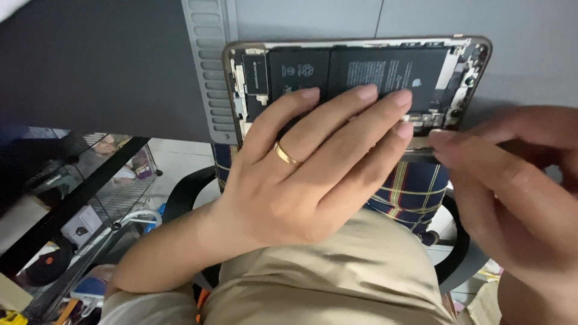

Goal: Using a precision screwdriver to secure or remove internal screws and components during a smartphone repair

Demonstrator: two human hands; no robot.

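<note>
An opened phone (385, 66) lies on a grey tabletop (530, 48) with its back off, so the black battery and small boards show. My left hand (313, 174), a gold ring on one finger, lies flat across the lower half of the phone and holds it down. My right hand (512, 180) comes in blurred from the right. Its fingertips are pinched together at the phone's near right corner. Whether something thin is between those fingers cannot be made out.
A grey ribbed strip (208, 66) runs beside the phone's left end, with a dark panel (90, 60) further left. Below are my beige clothing (337, 277), a plaid seat cushion (409, 192) and a wire shelf of clutter (90, 210).
</note>
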